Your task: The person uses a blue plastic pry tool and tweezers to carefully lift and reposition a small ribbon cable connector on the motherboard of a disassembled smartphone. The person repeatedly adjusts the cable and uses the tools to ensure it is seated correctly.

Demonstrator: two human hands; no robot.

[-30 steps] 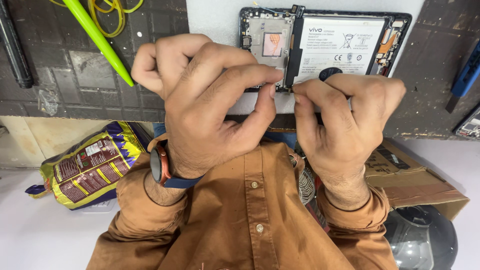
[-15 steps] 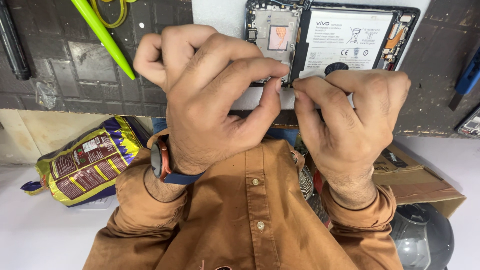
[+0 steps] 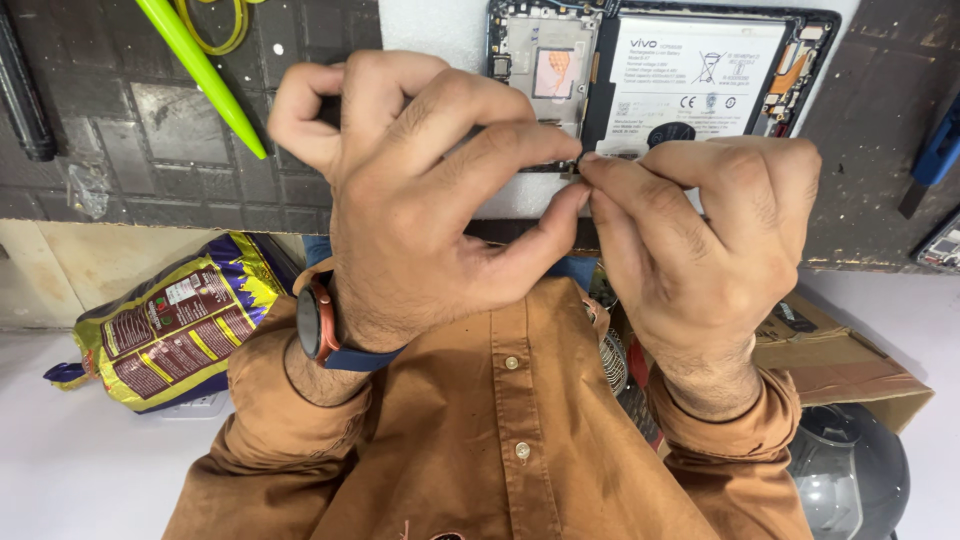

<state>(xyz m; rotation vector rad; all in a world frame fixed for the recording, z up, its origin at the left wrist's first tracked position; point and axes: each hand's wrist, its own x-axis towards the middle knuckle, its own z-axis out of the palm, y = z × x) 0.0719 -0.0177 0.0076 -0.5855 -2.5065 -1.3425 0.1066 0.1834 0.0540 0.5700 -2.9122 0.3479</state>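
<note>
An opened phone [image 3: 560, 60] lies back-off on a white sheet, showing its white battery [image 3: 690, 70] and circuit board. My left hand [image 3: 430, 200], with a watch [image 3: 318, 322] on its wrist, pinches thumb and forefinger at the phone's near edge. My right hand [image 3: 700, 240] pinches at the same spot, fingertips touching the left's. Whatever small part they grip is hidden between the fingers. A black round piece [image 3: 668, 131] shows just above my right fingers, over the battery.
A dark tiled mat [image 3: 120, 130] carries a lime-green pen-like tool [image 3: 200, 70] and a yellow loop [image 3: 215, 25]. A yellow-purple snack bag [image 3: 165, 325], a cardboard box [image 3: 850, 350] and a grey round lid [image 3: 850, 470] lie lower down. A blue tool [image 3: 940, 150] is at the right edge.
Both hands stay at the phone's near edge, and the fingertips of both have drawn closer until they touch. The view has shifted slightly, so the phone sits higher in the picture.
</note>
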